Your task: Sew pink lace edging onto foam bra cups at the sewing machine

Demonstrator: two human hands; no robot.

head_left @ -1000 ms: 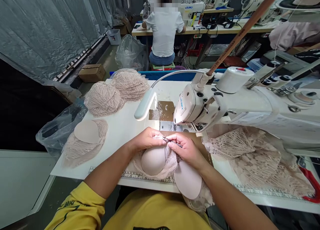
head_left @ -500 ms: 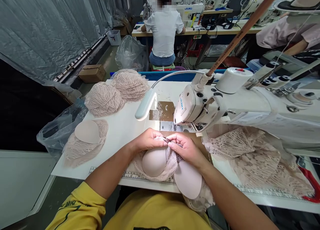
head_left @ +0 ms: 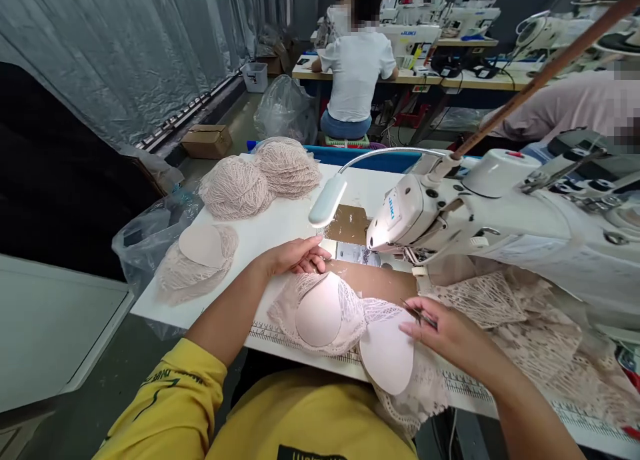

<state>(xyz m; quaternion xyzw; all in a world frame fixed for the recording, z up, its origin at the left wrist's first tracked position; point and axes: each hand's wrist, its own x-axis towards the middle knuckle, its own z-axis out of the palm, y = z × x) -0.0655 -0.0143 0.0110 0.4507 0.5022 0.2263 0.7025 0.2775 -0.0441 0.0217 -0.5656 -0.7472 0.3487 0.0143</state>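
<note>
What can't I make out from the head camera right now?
- Needle area: hidden under the sewing machine head.
- Tool in the right hand: thin, dark, too small to identify.
- Left hand fingertips: tucked behind the lace bra piece.
- Lace pile at right: cut by the frame edge.

hands on lace bra, sewing machine
</note>
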